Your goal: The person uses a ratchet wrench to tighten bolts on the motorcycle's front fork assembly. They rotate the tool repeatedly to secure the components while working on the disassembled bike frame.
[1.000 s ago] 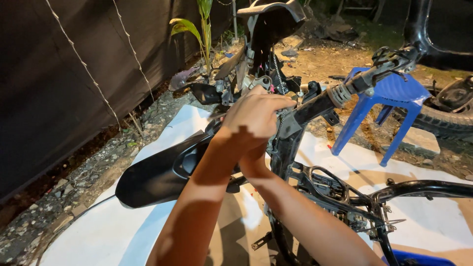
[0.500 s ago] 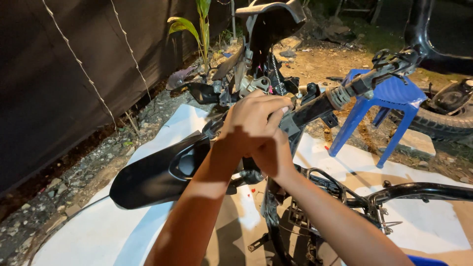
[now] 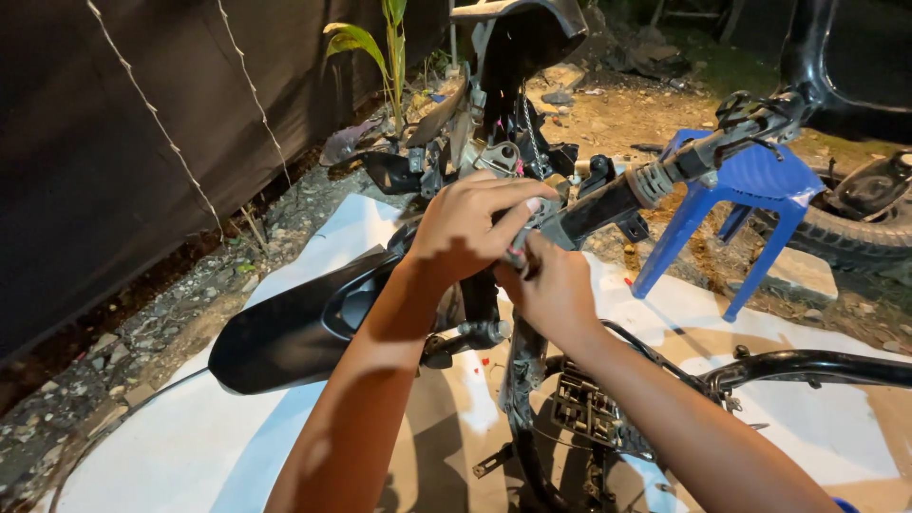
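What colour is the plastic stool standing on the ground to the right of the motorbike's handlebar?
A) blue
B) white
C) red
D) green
A: the stool behind the handlebar is plainly blue, legs and seat alike, standing on the dirt beyond the white sheet.

fender (image 3: 294, 332) left of hands, stool (image 3: 750, 190) right

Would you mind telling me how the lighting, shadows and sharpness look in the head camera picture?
Head view: harsh, close light falls on the left hand, right hand and white sheet; the forearms cast dark shadows onto the sheet; the black fender shows soft glare; the dark fence stays dim; hands and handlebar look sharp, with slight wide-angle bending at the edges.
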